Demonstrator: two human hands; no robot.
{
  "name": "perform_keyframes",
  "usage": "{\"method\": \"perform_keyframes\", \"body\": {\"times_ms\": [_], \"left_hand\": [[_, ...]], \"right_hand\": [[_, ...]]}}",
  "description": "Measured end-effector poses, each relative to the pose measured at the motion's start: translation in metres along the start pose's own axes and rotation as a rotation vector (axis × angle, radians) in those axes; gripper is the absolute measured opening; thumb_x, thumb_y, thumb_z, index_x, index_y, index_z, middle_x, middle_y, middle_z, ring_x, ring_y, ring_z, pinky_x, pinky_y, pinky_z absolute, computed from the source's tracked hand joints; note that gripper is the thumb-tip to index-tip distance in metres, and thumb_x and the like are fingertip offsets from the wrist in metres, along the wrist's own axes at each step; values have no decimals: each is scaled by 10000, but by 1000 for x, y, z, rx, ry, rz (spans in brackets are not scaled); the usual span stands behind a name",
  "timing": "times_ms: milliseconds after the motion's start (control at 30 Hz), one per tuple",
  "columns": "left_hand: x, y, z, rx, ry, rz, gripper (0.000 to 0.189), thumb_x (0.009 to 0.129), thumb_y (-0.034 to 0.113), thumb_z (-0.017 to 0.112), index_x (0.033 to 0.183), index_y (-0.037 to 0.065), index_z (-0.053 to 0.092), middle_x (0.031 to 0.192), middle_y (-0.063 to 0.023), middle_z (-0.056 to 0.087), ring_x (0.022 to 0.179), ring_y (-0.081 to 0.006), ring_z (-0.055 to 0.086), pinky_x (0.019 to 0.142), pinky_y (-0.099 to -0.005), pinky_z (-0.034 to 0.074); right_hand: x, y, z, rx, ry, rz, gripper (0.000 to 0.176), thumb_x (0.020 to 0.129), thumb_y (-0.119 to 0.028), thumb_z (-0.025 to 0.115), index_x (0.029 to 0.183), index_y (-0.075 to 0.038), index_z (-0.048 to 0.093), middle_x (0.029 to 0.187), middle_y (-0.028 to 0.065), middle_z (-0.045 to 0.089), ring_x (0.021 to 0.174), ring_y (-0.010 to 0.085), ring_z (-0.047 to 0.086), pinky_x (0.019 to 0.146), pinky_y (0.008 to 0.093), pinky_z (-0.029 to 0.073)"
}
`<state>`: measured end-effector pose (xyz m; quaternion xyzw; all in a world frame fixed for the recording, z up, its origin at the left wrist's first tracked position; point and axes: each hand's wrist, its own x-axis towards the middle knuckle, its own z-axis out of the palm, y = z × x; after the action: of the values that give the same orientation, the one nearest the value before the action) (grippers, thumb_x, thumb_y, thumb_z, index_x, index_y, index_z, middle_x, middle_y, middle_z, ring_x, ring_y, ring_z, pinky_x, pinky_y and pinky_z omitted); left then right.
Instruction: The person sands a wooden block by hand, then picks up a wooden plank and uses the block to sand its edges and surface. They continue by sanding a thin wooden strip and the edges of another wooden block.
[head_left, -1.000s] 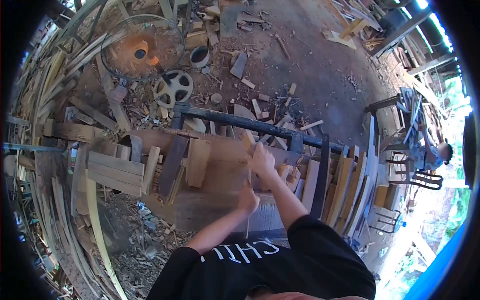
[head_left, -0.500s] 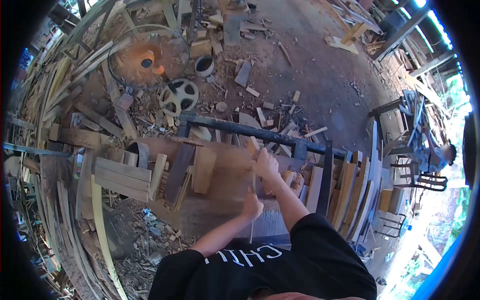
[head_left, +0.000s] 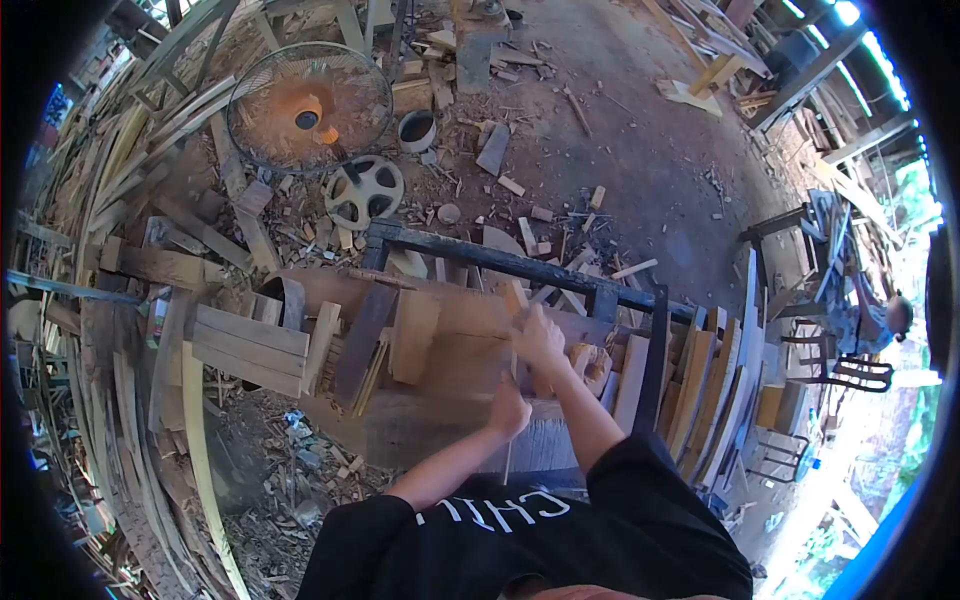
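Note:
Over the workbench, my left hand is closed on a thin wooden strip, which runs from near my shirt up toward my other hand. Just beyond it, my right hand is closed around a piece of light wood, whose end sticks out past the fingers. The fingers partly hide how the strip and this piece meet. A brown board lies left of my hands. Close to my right wrist is a rough wooden block.
Wood blocks and slats lie on the bench's left; upright boards stand right. A dark beam crosses behind. Beyond are a caged fan, a wheel-shaped base and floor scraps. A person is at far right.
The view has shifted slightly. My right hand has come a little closer to my body, with the light wood piece still in it. My left hand stays on the strip.

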<state>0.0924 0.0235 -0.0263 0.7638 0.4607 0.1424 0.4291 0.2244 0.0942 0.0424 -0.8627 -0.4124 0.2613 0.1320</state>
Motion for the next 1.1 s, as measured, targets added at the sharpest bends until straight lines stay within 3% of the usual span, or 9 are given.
{"method": "perform_keyframes", "body": {"times_ms": [67,167,200,267,400,467,767,967,1100], "left_hand": [[7,64,-57,-754,-88,-261,370,827,25,481,1175,-91,429,1057,-313,562,976,-399,575,799,-435,473],[5,4,10,-1075,40,-205,404,783,-14,459,1173,-113,416,1022,-349,556,945,-456,562,772,-465,466],[0,2,9,-1070,36,-212,404,783,-14,459,1173,-113,416,1022,-349,556,945,-456,562,772,-465,466],[1,-1,-6,-153,-156,-166,350,827,3,440,1159,-105,416,939,-308,591,860,-452,586,722,-490,464],[4,12,-12,-125,-65,-123,359,798,-17,464,1140,-111,412,839,-294,599,793,-478,584,685,-521,447],[5,18,-16,-395,73,102,426,724,-38,507,1131,-123,413,803,-307,597,788,-494,577,698,-528,452],[2,-21,20,-249,-32,-69,413,709,-36,506,1113,-85,436,930,-320,600,866,-482,577,742,-516,450],[8,28,-20,-473,24,-8,415,686,-50,533,1084,-100,427,880,-336,593,850,-485,581,720,-518,455],[5,7,-3,-282,-12,-81,368,694,-43,540,1045,-93,440,837,-325,597,824,-483,588,697,-524,453]], "right_hand": [[-23,-1,-8,-11,-55,-25,412,795,-281,633,1029,0,444,914,301,633,869,462,625,789,528,489],[-33,1,-1,-35,-92,25,409,789,-274,630,1028,1,446,912,299,633,868,464,624,790,532,488],[-15,1,5,-27,-43,10,415,788,-279,632,1032,0,444,910,296,635,865,468,623,788,532,488],[16,-3,12,-4,23,-26,422,787,-284,634,1035,-2,442,907,293,636,862,473,622,786,533,489],[6,-4,3,-15,-11,-33,426,792,-297,639,1032,-6,441,899,281,642,854,468,625,776,527,493],[-20,-4,-6,-23,-51,-34,423,793,-297,638,1032,-8,442,902,277,645,855,463,628,773,522,495],[21,-8,4,-13,-16,-5,422,794,-291,641,1050,-18,444,923,287,640,884,467,624,794,533,483],[-44,4,-9,-10,-120,33,480,786,-313,663,1076,-5,436,926,295,633,869,473,618,785,537,482],[11,1,8,9,-1,-24,447,795,-295,639,1073,-5,443,895,294,635,847,465,626,775,539,485]]}}
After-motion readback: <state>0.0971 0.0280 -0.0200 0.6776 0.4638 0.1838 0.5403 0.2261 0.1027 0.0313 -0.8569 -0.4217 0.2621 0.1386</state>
